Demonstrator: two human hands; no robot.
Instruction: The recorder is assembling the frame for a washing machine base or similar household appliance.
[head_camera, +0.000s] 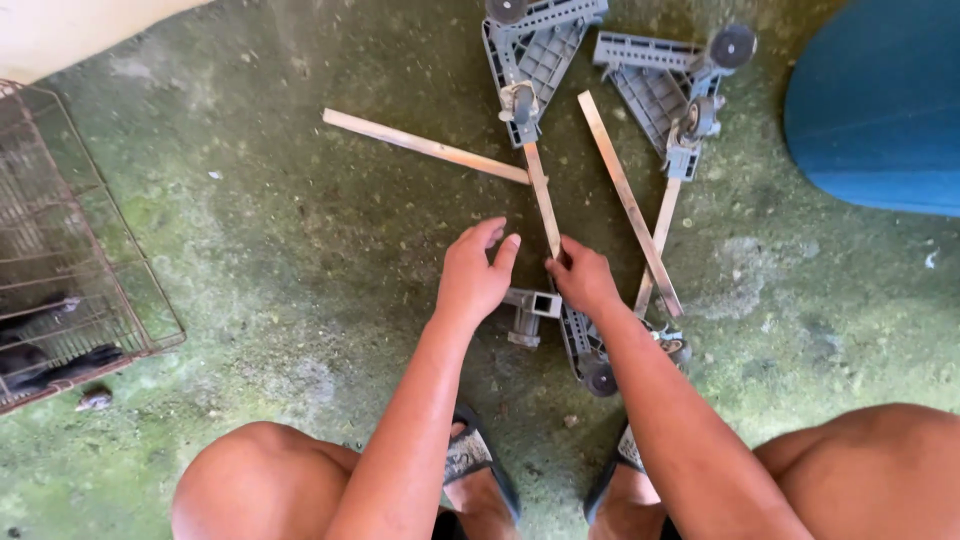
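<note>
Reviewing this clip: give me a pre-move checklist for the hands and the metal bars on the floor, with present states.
1. Right hand at the near end of the centre metal bar: ok.
2. Left hand open, holding nothing: ok.
3. Square socket of the near grey corner bracket visible between the hands: ok.
4. Bar's far end seated in the far wheeled bracket: cannot tell.
5. Loose bar lies apart from both hands: ok.
</note>
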